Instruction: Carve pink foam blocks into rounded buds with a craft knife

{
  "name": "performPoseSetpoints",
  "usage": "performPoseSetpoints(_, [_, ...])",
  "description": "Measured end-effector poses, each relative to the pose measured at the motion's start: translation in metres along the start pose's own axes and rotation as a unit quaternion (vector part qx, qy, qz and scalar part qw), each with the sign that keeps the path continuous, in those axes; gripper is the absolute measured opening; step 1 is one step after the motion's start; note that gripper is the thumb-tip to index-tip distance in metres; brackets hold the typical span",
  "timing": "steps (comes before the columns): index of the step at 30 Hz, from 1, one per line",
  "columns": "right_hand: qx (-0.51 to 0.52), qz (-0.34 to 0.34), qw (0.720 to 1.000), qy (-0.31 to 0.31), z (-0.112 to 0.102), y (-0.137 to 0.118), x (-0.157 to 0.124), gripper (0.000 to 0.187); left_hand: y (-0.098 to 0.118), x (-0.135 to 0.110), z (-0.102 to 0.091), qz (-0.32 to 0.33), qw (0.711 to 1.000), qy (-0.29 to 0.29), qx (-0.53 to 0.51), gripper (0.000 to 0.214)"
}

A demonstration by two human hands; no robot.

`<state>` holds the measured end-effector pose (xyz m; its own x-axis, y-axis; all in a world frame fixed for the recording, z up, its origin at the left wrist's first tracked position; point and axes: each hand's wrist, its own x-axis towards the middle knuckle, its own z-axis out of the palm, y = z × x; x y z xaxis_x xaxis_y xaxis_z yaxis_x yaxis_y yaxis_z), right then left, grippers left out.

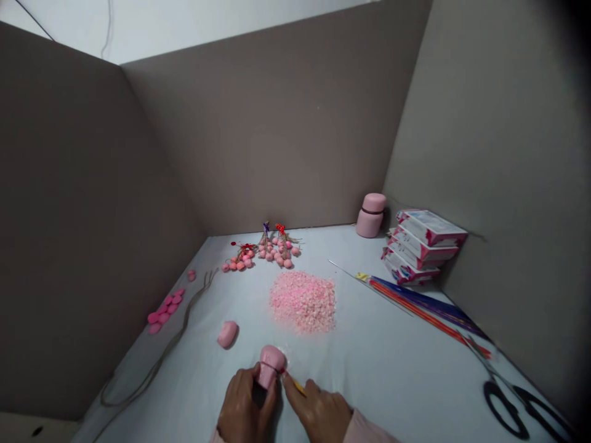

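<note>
In the lower middle, my left hand (242, 403) grips a pink bar of soap (272, 357) from the near side, thumb and fingers on its two sides. A thin dark line, which looks like a blade, crosses the soap. My right hand (318, 406) is closed around a slim yellow-handled cutter (299, 387), its fingertips close to the soap's right edge. Most of the cutter is hidden by the fingers. A smaller soap piece (227, 334) lies left of the hands. Beyond them is a heap of pink soap shavings (302, 303).
Pink ball bunches (279, 251) with red and purple ties lie at the back. Bright pink ovals (165, 311) and twine (178, 332) are left. Right: a pink flask (370, 215), stacked boxes (422, 246), coloured strips (425, 311), scissors (503, 384). Grey partitions (286, 123) enclose the table.
</note>
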<state>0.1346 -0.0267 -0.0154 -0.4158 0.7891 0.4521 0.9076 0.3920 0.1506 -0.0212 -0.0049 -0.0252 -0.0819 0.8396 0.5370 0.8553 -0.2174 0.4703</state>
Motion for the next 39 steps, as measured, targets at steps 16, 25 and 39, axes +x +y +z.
performPoseSetpoints(16, [-0.004,0.012,0.999,0.048,-0.002,0.004,-0.004,0.034,0.000,0.003,-0.002,-0.004,1.000,0.000,-0.026,0.032])
performPoseSetpoints(25, [0.014,0.015,0.999,0.041,-0.003,0.004,0.001,0.032,0.000,0.002,-0.004,-0.002,1.000,-0.013,-0.024,0.026])
performPoseSetpoints(39, [0.001,-0.010,0.999,-0.036,-0.005,0.003,0.007,0.031,0.000,0.005,-0.009,0.007,0.998,-0.038,-0.041,0.028])
